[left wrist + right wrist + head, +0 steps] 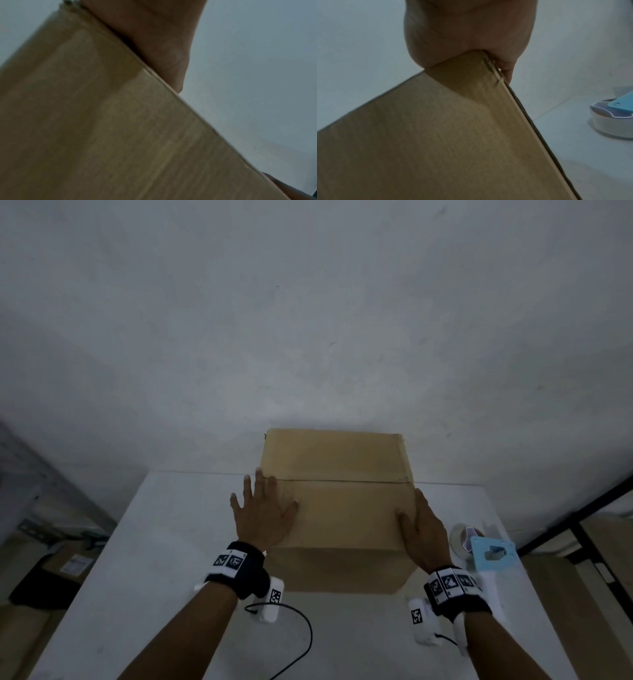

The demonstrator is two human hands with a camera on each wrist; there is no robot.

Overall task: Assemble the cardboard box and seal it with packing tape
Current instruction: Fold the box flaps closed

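Fingers of both hands straight – left hand (263, 517) flat on cardboard box (337, 501) top, right hand (423, 530) on rt edge.

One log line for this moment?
cardboard box: flaps closed, untaped | left hand, right hand: pressing flat | tape dispenser: idle, right

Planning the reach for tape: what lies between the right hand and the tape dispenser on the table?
Only bare white table separates the right hand from the tape dispenser; the head view shows this.
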